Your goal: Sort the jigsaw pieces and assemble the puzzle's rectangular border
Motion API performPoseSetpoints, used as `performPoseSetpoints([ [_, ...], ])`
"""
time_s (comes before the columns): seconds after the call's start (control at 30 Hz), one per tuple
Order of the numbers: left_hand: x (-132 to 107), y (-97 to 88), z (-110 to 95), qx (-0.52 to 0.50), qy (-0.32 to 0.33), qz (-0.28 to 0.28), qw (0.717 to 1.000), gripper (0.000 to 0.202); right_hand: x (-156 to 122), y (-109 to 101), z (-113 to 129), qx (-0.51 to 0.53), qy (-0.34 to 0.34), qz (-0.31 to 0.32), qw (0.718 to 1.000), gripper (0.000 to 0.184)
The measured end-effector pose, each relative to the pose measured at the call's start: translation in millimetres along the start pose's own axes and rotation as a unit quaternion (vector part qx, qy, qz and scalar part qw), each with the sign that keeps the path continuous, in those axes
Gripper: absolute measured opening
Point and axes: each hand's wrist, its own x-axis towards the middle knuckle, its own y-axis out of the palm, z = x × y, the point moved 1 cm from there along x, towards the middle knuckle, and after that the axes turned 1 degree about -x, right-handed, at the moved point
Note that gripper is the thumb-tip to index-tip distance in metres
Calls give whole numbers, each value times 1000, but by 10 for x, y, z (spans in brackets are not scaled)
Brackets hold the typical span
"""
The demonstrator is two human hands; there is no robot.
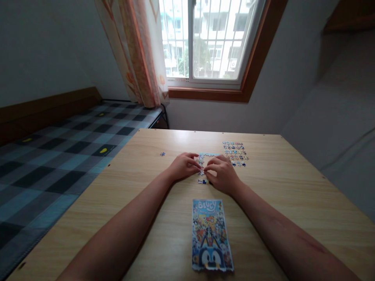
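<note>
On the table, a partly joined jigsaw puzzle [201,159] shows a left side and a top edge. My left hand [185,167] lies at its left side, with bent fingertips closed against the pieces there. From the right, my right hand [222,173] reaches over the frame, thumb and forefinger pinched at a small puzzle piece on that same side. The fingers partly cover this piece. Just below the hands, a short strip of dark blue and white puzzle pieces [202,182] lies flat, its right end close to my right hand.
Loose puzzle pieces [235,150] lie in rows at the back right. One star-shaped blue piece [162,154] sits off to the left. A Bluey picture sheet [211,236] lies nearer me on the wooden table [117,207]. A checked bed [73,164] stands on the left.
</note>
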Motion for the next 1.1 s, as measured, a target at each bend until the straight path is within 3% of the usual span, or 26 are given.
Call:
performPoseSetpoints([
  [0.13, -5, 2, 22, -28, -12, -3, 1000, 15, -2, -1, -16, -10, -4, 12, 1000, 10],
  [0.57, -10, -17, -70, 25, -5, -14, 1000, 25, 0, 14, -16, 0, -8, 9, 1000, 9],
  [0.67, -4, -9, -56, 2, -10, -47, 999, 19, 3, -3, -17, -10, 2, -19, 1000, 10],
  [0.8, 14, -89, 34, -28, -60, -133, 989, 17, 16, -43, -31, -25, 38, -90, 995, 10],
  [0.9, -20, -283, 186, 15, -129, -233, 964, 22, 19, -67, -47, -43, 56, -141, 988, 9],
  [1.0, -131, -566, 383, 119, -218, -349, 904, 27, 17, -78, -61, -52, 58, -180, 980, 9],
  [1.1, -274, -795, 568, 170, -325, -384, 847, 31, 10, -75, -75, -52, 63, -207, 975, 8],
])
